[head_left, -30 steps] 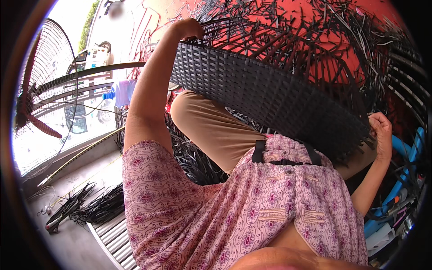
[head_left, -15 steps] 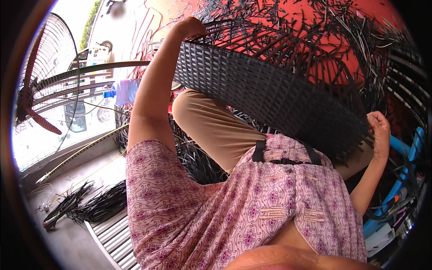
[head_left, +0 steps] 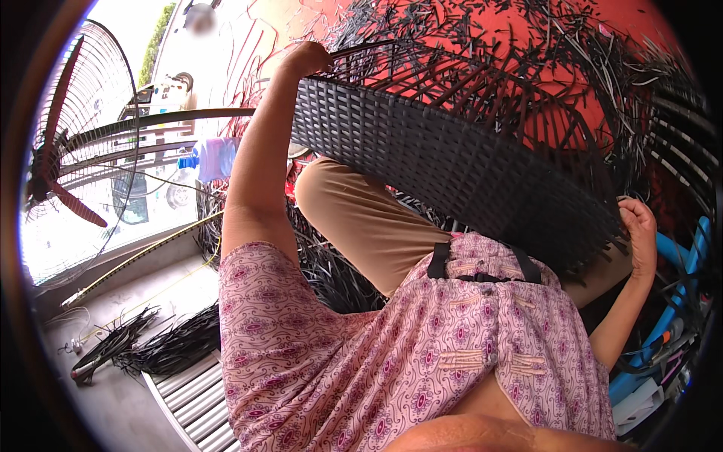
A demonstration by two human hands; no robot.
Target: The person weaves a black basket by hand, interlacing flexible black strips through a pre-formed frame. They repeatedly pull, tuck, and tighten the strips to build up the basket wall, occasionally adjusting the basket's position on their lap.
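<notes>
The woven panel [head_left: 452,151] lies aslant over the person's lap, its long axis running from the far left, just past the left knee [head_left: 324,184], down to the near right, above the right thigh [head_left: 606,271]. Its closely woven face is tipped toward the body; bare ribs [head_left: 542,109] fan out along its far edge, over the red floor [head_left: 636,30]. The near right end is ragged, with loose strip ends.

The hands stand at opposite ends of that long axis. The left hand [head_left: 307,59] is at the far left corner, its arm reaching well out and its fingers bent over the rim; their tips are hidden, so how firmly they hold cannot be told. The right hand [head_left: 639,226] is nearer the ragged end, which lies just to its left. Its fingers are half curled at that edge; whether they pinch a strip cannot be made out.

Beyond, cut strips [head_left: 376,22] litter the floor's far side. A blue tube [head_left: 689,275] stands just right of the right forearm, and a fan [head_left: 64,151] well apart at the left.
</notes>
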